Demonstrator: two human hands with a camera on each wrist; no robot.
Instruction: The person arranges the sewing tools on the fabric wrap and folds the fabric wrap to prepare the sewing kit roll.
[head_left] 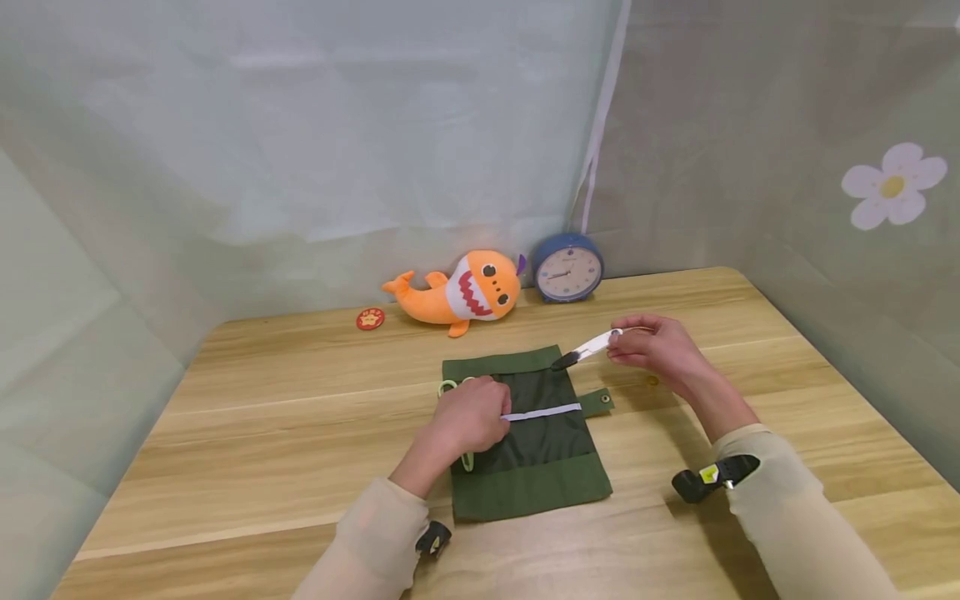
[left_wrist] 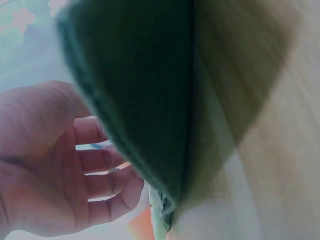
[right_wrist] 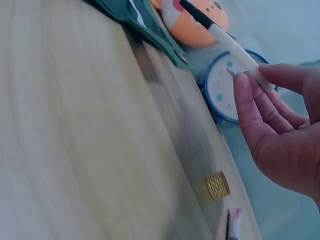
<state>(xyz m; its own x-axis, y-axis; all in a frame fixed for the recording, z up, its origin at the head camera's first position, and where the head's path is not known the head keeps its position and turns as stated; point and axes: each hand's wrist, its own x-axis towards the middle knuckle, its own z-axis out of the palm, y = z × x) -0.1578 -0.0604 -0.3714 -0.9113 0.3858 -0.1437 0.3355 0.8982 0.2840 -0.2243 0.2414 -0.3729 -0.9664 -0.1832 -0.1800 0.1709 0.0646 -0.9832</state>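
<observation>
Head view: clock [head_left: 567, 271] lettering illegible; left hand [head_left: 474, 412] pinches white band [head_left: 543, 412], right hand [head_left: 663, 348] pinches white tool [head_left: 597, 343]. Right wrist view alone shows pink-ended item [right_wrist: 234, 226].

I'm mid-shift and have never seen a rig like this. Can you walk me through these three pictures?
There's no machine here: these are a person's two bare hands. The wide picture comes from a camera on the head, looking forward and down; the other two come from cameras on each wrist.

On the wooden table lies an opened green case with a pale strap across it. Behind it are an orange plush toy, a blue clock and a red badge. A small gold cylinder shows in the right wrist view.

The right hand pinches a white tool with a black end. The left hand grips the case around the strap; its exact hold is partly hidden.
</observation>
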